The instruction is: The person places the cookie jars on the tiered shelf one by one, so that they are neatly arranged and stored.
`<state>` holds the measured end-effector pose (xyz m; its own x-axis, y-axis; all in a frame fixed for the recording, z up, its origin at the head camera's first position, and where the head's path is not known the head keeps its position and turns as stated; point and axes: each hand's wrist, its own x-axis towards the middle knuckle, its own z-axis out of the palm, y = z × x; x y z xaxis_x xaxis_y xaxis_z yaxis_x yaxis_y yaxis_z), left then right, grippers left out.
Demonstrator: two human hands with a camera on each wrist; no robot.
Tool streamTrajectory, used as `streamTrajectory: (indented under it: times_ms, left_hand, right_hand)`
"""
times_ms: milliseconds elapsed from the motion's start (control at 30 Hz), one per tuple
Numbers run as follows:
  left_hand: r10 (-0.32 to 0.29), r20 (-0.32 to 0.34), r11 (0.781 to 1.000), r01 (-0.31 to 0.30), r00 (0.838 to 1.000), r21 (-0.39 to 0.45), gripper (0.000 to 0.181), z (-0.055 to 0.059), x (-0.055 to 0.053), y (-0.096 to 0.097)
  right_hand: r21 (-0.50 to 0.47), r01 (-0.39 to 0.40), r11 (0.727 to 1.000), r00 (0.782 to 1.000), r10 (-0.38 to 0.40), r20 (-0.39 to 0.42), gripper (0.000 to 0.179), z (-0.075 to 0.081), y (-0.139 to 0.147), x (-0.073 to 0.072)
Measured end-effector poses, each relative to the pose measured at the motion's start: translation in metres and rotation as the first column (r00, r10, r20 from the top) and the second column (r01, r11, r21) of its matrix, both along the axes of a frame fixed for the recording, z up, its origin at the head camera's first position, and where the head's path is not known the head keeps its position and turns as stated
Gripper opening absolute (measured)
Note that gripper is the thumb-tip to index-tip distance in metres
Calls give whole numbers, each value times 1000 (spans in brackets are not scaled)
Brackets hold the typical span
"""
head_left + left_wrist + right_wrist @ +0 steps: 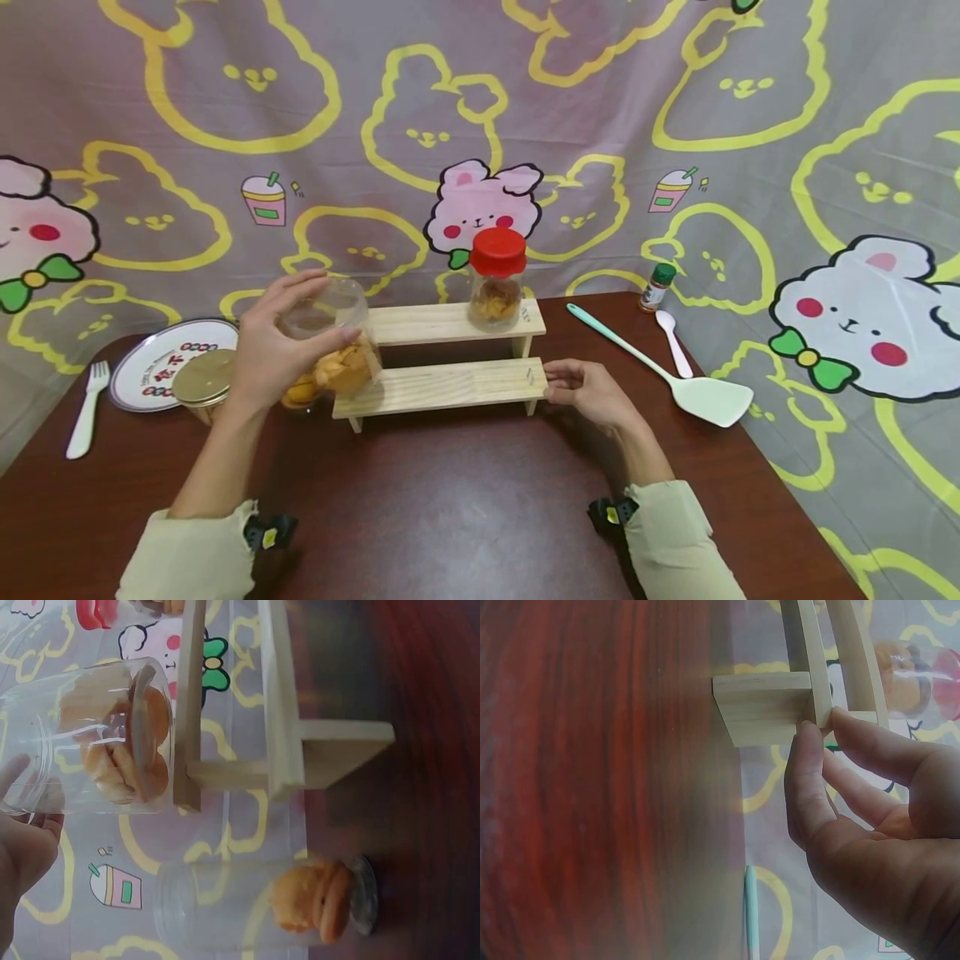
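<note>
Showing a clear jar of biscuits point(348, 362) at the left end of a wooden rack point(450, 385), grasped around its side by the left hand point(272, 337); impossible to tell whether touching wood. Best held upright. Pinching the right end of the lower tier point(487, 382) with the right hand point(591, 393), useful for steadying. Avoid bumping the red-lidded jar point(497, 287).

grey-mauve hanging cloth point(555, 125) — yellow cartoon outlines point(335, 96), glossy red-brown table point(420, 475), pale light sheen point(487, 525)

Home-like dining spot: cartoon cloth point(337, 179), plate point(153, 354), fork point(88, 408).
</note>
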<state>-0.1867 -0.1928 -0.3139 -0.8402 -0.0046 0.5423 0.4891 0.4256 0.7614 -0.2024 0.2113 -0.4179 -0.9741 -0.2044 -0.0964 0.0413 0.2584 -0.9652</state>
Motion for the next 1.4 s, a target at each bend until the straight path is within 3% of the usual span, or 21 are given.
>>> streamTrajectory:
  times_ms: [367,800,1400]
  left_hand:
    - [-17,-77,1000,19,997,16,65,5,-18,17]
    - [-16,-34,1000,16,999,-2,62,2,-31,27]
    - [-5,-48,1000,6,999,11,65,-2,-51,44]
  right_hand:
    - [6,-9,1000,1000,9,-8,43,2,-2,-3]
    - [21,-21,1000,999,22,-37,43,3,-2,-2]
    - [17,-10,1000,1000,10,-10,43,1,1,0]
